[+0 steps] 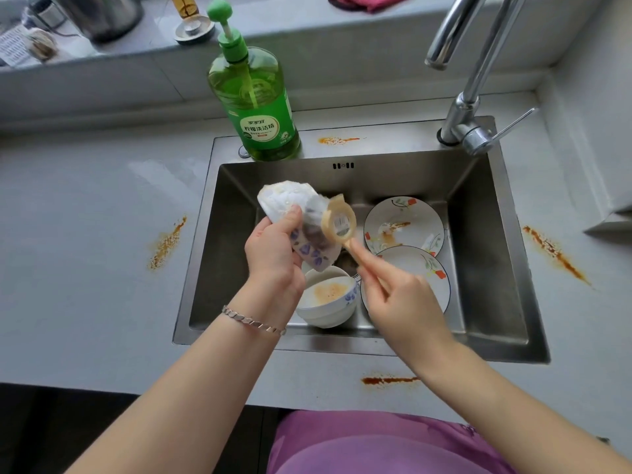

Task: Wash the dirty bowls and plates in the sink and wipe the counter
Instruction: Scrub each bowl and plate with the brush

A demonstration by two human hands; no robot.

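A pale counter (85, 268) is stretching around a steel sink (485, 268), which is sitting in the middle of the view with a chrome faucet (468, 107) standing at its far right corner. A green soap bottle (256, 107) with a pump is standing upright on the sink's back ledge. Two flowered plates are lying in the right half of the basin, the far plate (403, 220) smeared with orange sauce and the near plate (413, 268) overlapping its front edge. Stacked bowls (328, 302) are sitting just left of the plates, the top one holding orange residue. Above them, the left hand (273, 254) is gripping a tilted white bowl (290, 200) with purple flowers, thumb pressing over its rim and fingers curling behind it. The right hand (400, 302) is holding the wooden handle of a dish brush (338, 224), fingers wrapping it, with the round head lying across the bowl's edge; whether they are touching cannot be told. Orange stains are marking the counter at the left (167, 242), right (554, 251) and front (390, 380).
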